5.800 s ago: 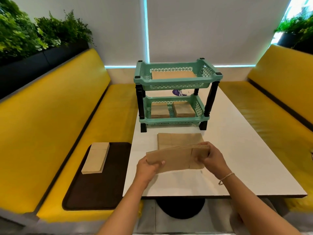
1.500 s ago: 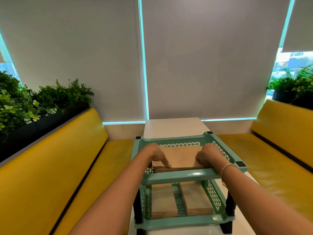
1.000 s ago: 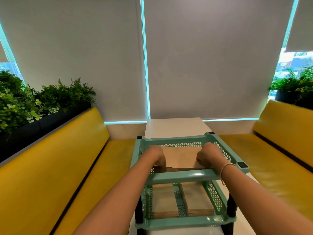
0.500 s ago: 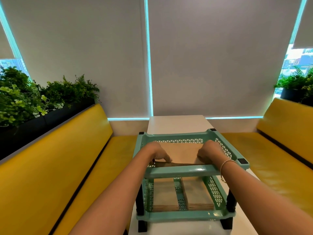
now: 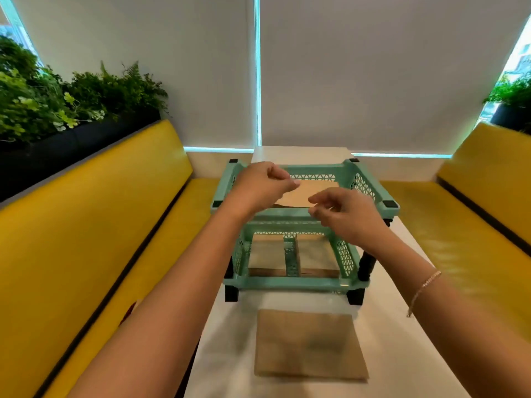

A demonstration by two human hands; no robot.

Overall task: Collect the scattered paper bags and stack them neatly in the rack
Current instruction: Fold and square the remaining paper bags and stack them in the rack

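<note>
Both hands had lifted off the stack in the top tray since half a second earlier. Our left hand (image 5: 263,185) hovered above the mint rack (image 5: 290,281), fingers loosely curled and holding nothing; our right hand (image 5: 344,216) hung in front of the tray's near rim, fingers relaxed, equally empty. Flat paper bags (image 5: 309,193) lay in the top tray, with two more stacks (image 5: 265,258) in the lower one. One flat brown paper bag (image 5: 309,344) remained on the white table (image 5: 402,254), near the rack's feet. We judged it light, thin and easily creased, best pinched at opposite short edges and carried level.
</note>
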